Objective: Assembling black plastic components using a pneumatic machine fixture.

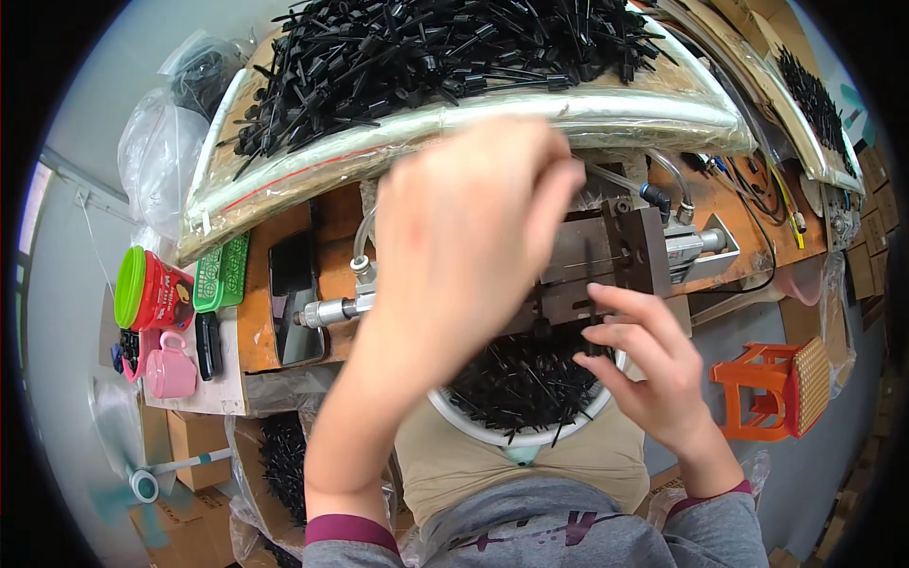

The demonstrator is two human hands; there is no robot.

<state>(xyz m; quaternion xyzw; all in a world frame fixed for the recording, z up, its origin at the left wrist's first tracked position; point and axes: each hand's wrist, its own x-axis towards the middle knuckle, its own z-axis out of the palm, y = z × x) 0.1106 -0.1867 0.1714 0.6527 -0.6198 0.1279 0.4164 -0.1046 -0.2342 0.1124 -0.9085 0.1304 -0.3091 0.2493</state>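
My left hand (478, 218), smeared by motion, is raised over the metal fixture (578, 248); its thumb sticks out to the right and its other fingertips are hidden. Just beyond it, a heap of black plastic stems with thicker ends (445, 52) fills a padded tray. At the fixture's front right, my right hand (653, 364) has thumb and fingertips curled in around a thin black plastic stem (589, 270) that stands up in front of the fixture. Below both hands, a white round tub (502, 436) in my lap holds many similar black stems.
An air cylinder (696, 244) with tubing sits right of the fixture. On the left are a phone (295, 293), a green basket (222, 273), a red-and-green bucket (156, 289) and a pink cup (170, 367). An orange stool (762, 390) stands at right. The tray's padded edge (653, 121) overhangs the workbench.
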